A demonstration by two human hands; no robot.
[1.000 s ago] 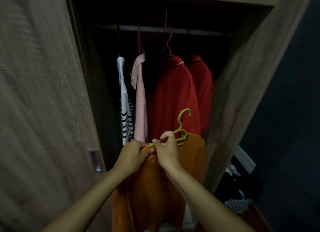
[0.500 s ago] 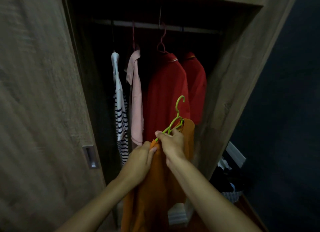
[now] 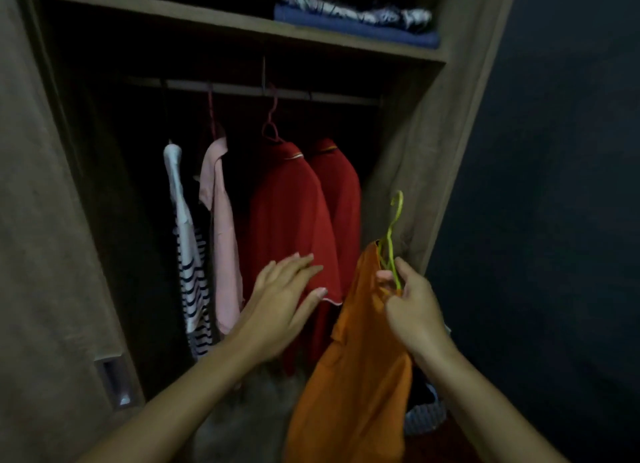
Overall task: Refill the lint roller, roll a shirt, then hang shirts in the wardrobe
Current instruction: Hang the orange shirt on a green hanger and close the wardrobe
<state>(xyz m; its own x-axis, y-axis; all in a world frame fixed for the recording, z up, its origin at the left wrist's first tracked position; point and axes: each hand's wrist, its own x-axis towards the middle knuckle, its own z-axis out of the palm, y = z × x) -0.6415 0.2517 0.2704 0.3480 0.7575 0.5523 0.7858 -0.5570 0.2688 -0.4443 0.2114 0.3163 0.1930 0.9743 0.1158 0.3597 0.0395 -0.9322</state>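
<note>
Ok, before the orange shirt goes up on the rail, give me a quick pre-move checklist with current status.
1. Green hanger gripped: ok, the right hand pinches it below the hook.
2. Orange shirt seated on the hanger: cannot tell, it hangs bunched from one side.
3. Left hand free: ok, open and empty, reaching toward the nearer red shirt.
4. Gap on the rail: cannot tell; the stretch right of the red shirts is dark.
5. Hook orientation: ok, it points up, well below the rail.
6. Wardrobe open: ok, the hanging space is exposed.
</note>
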